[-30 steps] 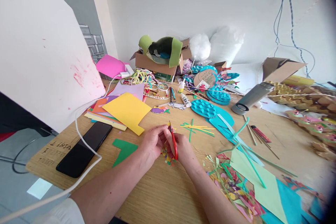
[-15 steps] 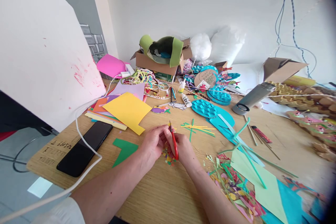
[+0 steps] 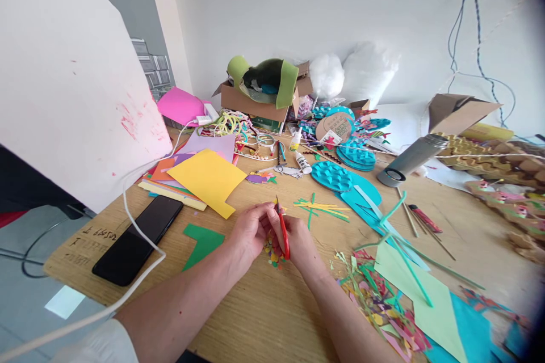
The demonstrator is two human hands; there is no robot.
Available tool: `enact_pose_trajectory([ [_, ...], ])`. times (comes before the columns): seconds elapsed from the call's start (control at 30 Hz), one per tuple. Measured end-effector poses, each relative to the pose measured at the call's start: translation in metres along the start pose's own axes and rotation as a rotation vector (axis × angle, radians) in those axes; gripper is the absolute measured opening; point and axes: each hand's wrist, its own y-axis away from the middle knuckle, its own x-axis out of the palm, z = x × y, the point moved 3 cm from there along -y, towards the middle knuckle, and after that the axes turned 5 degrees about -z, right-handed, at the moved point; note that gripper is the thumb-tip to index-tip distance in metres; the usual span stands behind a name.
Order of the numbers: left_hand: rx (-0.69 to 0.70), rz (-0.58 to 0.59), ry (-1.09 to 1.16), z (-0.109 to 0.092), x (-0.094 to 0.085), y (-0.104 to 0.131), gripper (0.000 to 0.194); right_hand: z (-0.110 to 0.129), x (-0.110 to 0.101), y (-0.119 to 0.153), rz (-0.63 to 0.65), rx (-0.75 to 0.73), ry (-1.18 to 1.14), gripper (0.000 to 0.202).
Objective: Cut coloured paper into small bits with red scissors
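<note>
Red-handled scissors (image 3: 285,235) are in my right hand (image 3: 298,241), blades pointing up and away from me. My left hand (image 3: 251,229) meets it at the fingertips, close beside the blades, with its fingers pinched together. A speck of yellow shows at those fingertips; what the left fingers hold is too small and hidden to name. Below both hands lies a little heap of coloured paper bits (image 3: 275,258), partly covered by them. Thin green and yellow paper strips (image 3: 321,208) lie crossed just beyond my right hand. A cut green paper sheet (image 3: 202,247) rests left of my left wrist.
At left are a black phone (image 3: 138,241), a white cable (image 3: 145,243) and a yellow sheet (image 3: 206,178) on stacked paper. Glue bottles (image 3: 302,163), blue egg-tray pieces (image 3: 331,176) and a steel flask (image 3: 412,160) stand or lie farther back. Paper scraps (image 3: 378,300) spread at right.
Almost nothing differs. Both hands and the scissors stay in the same place, with the view shifted very slightly.
</note>
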Motion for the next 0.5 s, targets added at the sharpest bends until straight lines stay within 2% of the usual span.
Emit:
enact_pose_trajectory([
  [0.5,-0.023,0.004,-0.026,-0.0006,0.0007,0.0018,0.003,0.0023,-0.0017,0.0004,0.004,0.029,0.006,0.063],
])
